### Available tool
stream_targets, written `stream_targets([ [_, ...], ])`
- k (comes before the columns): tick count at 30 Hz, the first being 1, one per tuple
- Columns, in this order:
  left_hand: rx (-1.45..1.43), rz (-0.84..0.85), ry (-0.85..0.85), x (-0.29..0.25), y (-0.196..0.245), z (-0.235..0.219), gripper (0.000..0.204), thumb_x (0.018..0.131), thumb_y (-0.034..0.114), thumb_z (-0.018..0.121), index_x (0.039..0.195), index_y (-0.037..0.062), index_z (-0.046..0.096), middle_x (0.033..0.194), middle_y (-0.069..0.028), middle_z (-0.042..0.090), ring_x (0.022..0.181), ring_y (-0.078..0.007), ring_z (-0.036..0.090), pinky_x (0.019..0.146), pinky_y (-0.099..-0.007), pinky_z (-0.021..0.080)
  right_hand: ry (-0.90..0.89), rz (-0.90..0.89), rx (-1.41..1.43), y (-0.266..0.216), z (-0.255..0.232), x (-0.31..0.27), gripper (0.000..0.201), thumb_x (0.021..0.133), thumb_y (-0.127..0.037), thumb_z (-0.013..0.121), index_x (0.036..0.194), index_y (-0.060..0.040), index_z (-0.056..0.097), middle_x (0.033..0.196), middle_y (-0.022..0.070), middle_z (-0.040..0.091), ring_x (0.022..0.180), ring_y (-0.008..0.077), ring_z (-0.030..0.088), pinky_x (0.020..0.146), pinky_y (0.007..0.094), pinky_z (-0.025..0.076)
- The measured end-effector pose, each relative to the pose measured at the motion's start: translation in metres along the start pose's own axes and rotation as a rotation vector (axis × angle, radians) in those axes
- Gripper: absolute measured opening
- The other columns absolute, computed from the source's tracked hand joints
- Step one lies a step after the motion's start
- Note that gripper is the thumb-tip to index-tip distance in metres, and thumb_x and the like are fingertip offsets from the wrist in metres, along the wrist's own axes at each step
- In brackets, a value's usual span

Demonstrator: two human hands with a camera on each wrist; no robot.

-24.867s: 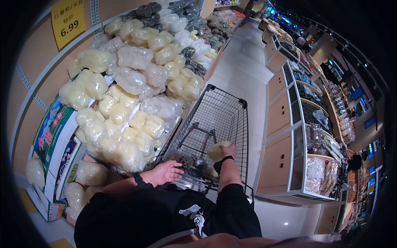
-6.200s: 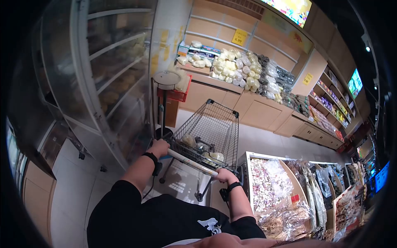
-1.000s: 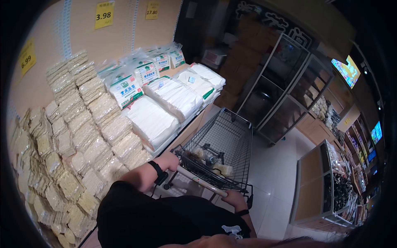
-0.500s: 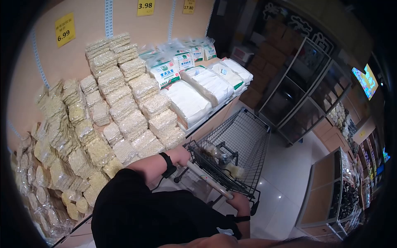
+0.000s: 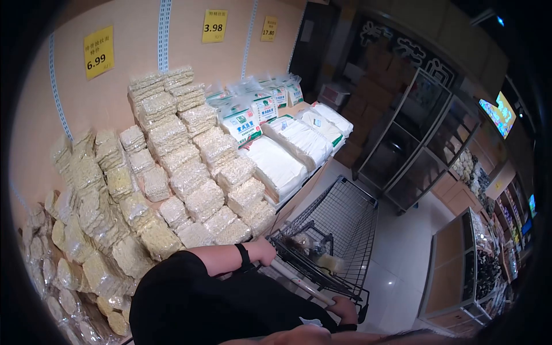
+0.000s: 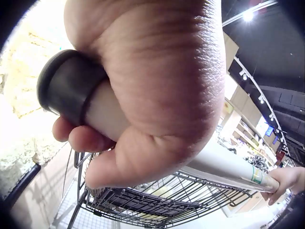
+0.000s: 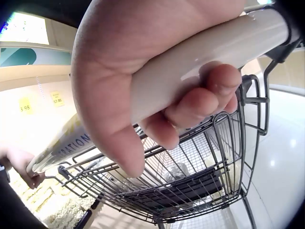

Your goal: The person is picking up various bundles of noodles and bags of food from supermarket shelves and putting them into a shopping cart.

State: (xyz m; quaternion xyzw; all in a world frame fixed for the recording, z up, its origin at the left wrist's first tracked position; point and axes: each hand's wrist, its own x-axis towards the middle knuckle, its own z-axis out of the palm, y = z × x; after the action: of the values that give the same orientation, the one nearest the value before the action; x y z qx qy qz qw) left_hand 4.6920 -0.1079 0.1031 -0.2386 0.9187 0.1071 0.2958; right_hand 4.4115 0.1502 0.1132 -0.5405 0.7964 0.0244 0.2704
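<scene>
A light-coloured cart handle [image 5: 299, 282] runs between two hands. The left hand [image 5: 263, 252] grips its left end; in the left wrist view the fingers and thumb of the left hand [image 6: 152, 90] curl round it beside a black end cap [image 6: 71, 86]. The right hand [image 5: 344, 309] grips the other end, and in the right wrist view the right hand [image 7: 124, 71] wraps round the pale bar [image 7: 190, 67]. The wire cart [image 5: 351, 221] holds a few bagged goods near the handle, among them a pale yellow pack [image 5: 330, 264].
Stacks of wrapped noodle blocks [image 5: 178, 155] fill the display at the left, with white noodle packs [image 5: 276, 167] beyond. Ahead stands a glass-panelled metal frame [image 5: 425, 138]. A wooden display counter [image 5: 454, 270] is at the right, across pale floor [image 5: 394, 253].
Between the last two head views, the noodle display and cart sit slightly lower in view. Earlier, the right hand held a pale pack over the cart; now both hands grip the handle beside another display.
</scene>
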Motion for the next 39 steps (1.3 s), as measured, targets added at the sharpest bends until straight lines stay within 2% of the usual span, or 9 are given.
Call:
stream_targets([
  [13,0.029,0.072,0.056,-0.024,-0.045,0.010,0.028,0.071,0.021,0.057,0.093,0.0101,0.071,0.092,-0.0040,0.069,0.087,-0.0233,0.065,0.078,-0.0480,0.041,-0.014,0.114,0.000,-0.055,0.020,-0.003,0.040,0.055,-0.039,0.075,0.083,-0.0110,0.069,0.083,0.0143,0.066,0.082,0.0322,0.063,0.073,0.0408,0.049],
  [20,0.015,0.058,0.121,-0.021,-0.053,0.027,0.028,0.070,0.022,0.057,0.091,0.0115,0.071,0.092,-0.0041,0.069,0.088,-0.0238,0.065,0.078,-0.0514,0.041,-0.096,0.079,0.126,-0.054,0.026,0.004,0.040,0.058,-0.036,0.074,0.085,-0.0072,0.069,0.079,0.0153,0.065,0.077,0.0309,0.063,0.070,0.0390,0.049],
  [21,0.017,0.052,0.134,-0.024,-0.052,0.025,0.026,0.068,0.022,0.058,0.088,0.0117,0.071,0.092,-0.0043,0.069,0.087,-0.0241,0.065,0.077,-0.0517,0.041,-0.121,0.096,0.148,-0.057,0.022,0.004,0.039,0.061,-0.034,0.074,0.087,-0.0064,0.069,0.072,0.0128,0.065,0.068,0.0265,0.063,0.063,0.0360,0.049],
  [22,0.022,0.047,0.138,-0.025,-0.053,0.022,0.026,0.068,0.022,0.058,0.088,0.0117,0.071,0.092,-0.0043,0.069,0.087,-0.0241,0.065,0.077,-0.0517,0.041,-0.116,0.091,0.150,-0.059,0.019,0.005,0.039,0.061,-0.034,0.074,0.087,-0.0064,0.069,0.072,0.0128,0.065,0.068,0.0265,0.063,0.063,0.0360,0.049],
  [25,-0.025,0.014,0.063,-0.021,-0.054,0.027,0.027,0.068,0.021,0.057,0.089,0.0133,0.071,0.092,-0.0043,0.069,0.090,-0.0243,0.064,0.081,-0.0531,0.039,-0.289,0.131,0.294,-0.061,0.014,0.008,0.034,0.063,-0.027,0.074,0.085,-0.0027,0.067,0.065,0.0069,0.063,0.056,0.0153,0.061,0.052,0.0290,0.048],
  [29,-0.030,-0.017,0.139,-0.046,-0.049,0.012,0.026,0.066,0.021,0.057,0.087,0.0136,0.071,0.089,-0.0043,0.068,0.089,-0.0237,0.064,0.081,-0.0489,0.041,-0.302,0.091,0.282,-0.060,0.014,0.015,0.033,0.064,-0.026,0.074,0.085,-0.0026,0.066,0.064,0.0073,0.063,0.055,0.0154,0.061,0.051,0.0289,0.048],
  [32,-0.034,-0.052,0.072,-0.042,-0.049,0.013,0.026,0.066,0.021,0.058,0.087,0.0133,0.071,0.087,-0.0034,0.068,0.088,-0.0239,0.064,0.082,-0.0476,0.042,-0.261,0.073,0.290,-0.058,0.022,0.010,0.032,0.065,-0.027,0.074,0.086,-0.0033,0.067,0.064,0.0074,0.063,0.054,0.0155,0.061,0.051,0.0290,0.048],
  [34,-0.009,-0.053,0.109,-0.044,-0.051,0.017,0.025,0.066,0.020,0.058,0.086,0.0141,0.071,0.085,-0.0028,0.068,0.087,-0.0243,0.065,0.081,-0.0473,0.042,-0.234,0.044,0.275,-0.060,0.021,0.012,0.033,0.065,-0.028,0.075,0.086,-0.0038,0.067,0.063,0.0074,0.063,0.054,0.0159,0.061,0.051,0.0290,0.048],
  [39,0.023,-0.044,0.070,-0.040,-0.054,0.018,0.026,0.064,0.022,0.059,0.087,0.0158,0.070,0.084,-0.0045,0.068,0.084,-0.0246,0.065,0.072,-0.0450,0.045,-0.216,0.033,0.276,-0.067,0.014,0.008,0.033,0.065,-0.029,0.074,0.087,-0.0042,0.067,0.064,0.0074,0.063,0.055,0.0164,0.061,0.051,0.0293,0.048],
])
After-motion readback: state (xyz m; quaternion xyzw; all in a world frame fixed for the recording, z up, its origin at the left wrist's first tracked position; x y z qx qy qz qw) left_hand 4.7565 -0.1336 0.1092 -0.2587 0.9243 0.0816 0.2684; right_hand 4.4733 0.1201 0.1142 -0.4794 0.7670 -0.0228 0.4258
